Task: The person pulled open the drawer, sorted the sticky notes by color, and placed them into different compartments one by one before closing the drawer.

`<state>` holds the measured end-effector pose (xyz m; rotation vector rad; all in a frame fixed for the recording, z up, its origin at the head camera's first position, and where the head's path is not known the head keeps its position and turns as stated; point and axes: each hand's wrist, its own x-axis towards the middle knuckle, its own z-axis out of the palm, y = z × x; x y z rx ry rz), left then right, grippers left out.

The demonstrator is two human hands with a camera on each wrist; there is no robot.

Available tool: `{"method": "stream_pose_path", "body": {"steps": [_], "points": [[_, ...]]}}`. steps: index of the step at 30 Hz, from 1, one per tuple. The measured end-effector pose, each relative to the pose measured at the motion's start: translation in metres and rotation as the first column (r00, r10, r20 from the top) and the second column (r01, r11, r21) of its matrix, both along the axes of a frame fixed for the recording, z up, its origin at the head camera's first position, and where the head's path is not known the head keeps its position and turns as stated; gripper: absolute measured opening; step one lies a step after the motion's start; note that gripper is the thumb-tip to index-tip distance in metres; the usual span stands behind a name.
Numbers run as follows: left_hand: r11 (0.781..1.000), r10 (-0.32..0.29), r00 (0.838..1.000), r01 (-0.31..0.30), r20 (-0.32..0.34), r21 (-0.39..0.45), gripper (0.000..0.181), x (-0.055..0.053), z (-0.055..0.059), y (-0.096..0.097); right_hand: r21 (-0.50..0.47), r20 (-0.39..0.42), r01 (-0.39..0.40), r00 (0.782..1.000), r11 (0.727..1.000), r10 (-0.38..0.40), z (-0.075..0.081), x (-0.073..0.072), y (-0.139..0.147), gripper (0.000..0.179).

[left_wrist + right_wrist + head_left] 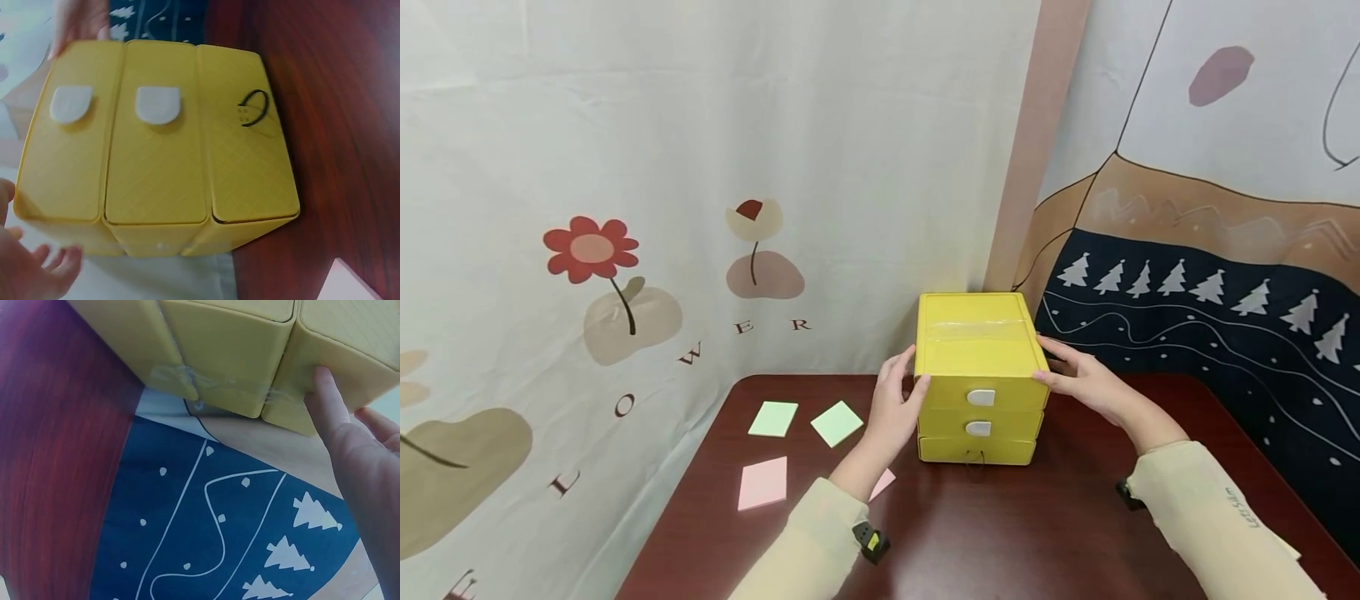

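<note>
A yellow three-drawer box (977, 354) stands on the table, with clear tape across its top. The upper two drawers carry white tab pulls (157, 104); on the bottom one is a thin dark loop (265, 107). My left hand (895, 402) is at the box's upper left side, thumb near the front edge, fingers loosely spread. Against the upper right side, my right hand (1086, 382) rests its fingertips. In the right wrist view a fingertip of the right hand (350, 434) touches the box's side wall.
Left of the box lie two green paper squares (772, 419) and a pink one (763, 483). Another pink square (882, 482) is partly hidden behind my left forearm. A pale piece (1287, 546) shows beside my right sleeve. A printed curtain (850, 167) hangs behind the dark red table (1045, 533).
</note>
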<state>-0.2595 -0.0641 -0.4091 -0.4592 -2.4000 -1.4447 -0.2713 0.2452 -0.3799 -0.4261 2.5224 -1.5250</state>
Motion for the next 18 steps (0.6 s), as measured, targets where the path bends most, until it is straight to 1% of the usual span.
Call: {"method": "stream_pose_path", "body": {"steps": [1, 2, 3, 4, 5, 7, 9, 10, 12, 14, 18], "points": [[0.999, 0.029, 0.998, -0.030, -0.053, -0.031, 0.054, 0.002, -0.001, 0.002, -0.001, 0.002, -0.001, 1.000, 1.000, 0.001, 0.000, 0.000, 0.000, 0.079], [0.996, 0.055, 0.992, -0.063, -0.111, -0.064, 0.055, 0.003, -0.001, 0.004, -0.006, 0.003, -0.003, 1.000, 1.000, 0.003, 0.000, 0.000, 0.000, 0.079], [0.991, 0.077, 0.981, -0.095, -0.178, -0.096, 0.055, 0.005, -0.002, 0.006, -0.008, 0.003, -0.005, 1.000, 1.000, 0.005, 0.000, 0.000, 0.000, 0.079], [0.983, 0.096, 0.964, -0.131, -0.248, -0.129, 0.056, 0.007, -0.003, 0.009, -0.009, 0.004, -0.004, 1.000, 1.000, 0.004, 0.000, 0.000, 0.000, 0.079], [0.972, 0.112, 0.942, -0.170, -0.317, -0.159, 0.056, 0.008, -0.004, 0.011, -0.010, 0.005, -0.004, 1.000, 1.000, 0.004, 0.000, 0.000, 0.000, 0.079], [0.949, 0.128, 0.890, -0.238, -0.437, -0.206, 0.057, 0.010, -0.007, 0.017, -0.011, 0.005, -0.005, 1.000, 1.000, 0.005, 0.000, 0.000, -0.001, 0.079], [0.928, 0.119, 0.841, -0.284, -0.527, -0.243, 0.057, 0.013, -0.011, 0.022, -0.011, 0.007, -0.006, 1.000, 1.000, 0.006, 0.000, 0.000, -0.001, 0.079], [0.916, 0.112, 0.819, -0.304, -0.562, -0.261, 0.056, 0.014, -0.013, 0.024, -0.010, 0.008, -0.006, 1.000, 1.000, 0.006, 0.000, 0.000, -0.001, 0.079], [0.898, 0.091, 0.781, -0.332, -0.617, -0.288, 0.054, 0.015, -0.016, 0.029, -0.011, 0.009, -0.007, 1.000, 1.000, 0.007, 0.001, 0.000, 0.000, 0.079], [0.883, 0.064, 0.754, -0.347, -0.653, -0.315, 0.053, 0.016, -0.019, 0.035, -0.013, 0.011, -0.008, 1.000, 1.000, 0.008, 0.001, 0.000, 0.000, 0.079], [0.848, 0.027, 0.707, -0.391, -0.707, -0.357, 0.051, 0.016, -0.023, 0.045, -0.014, 0.010, -0.004, 1.000, 1.000, 0.005, 0.000, 0.000, 0.000, 0.078]]}}
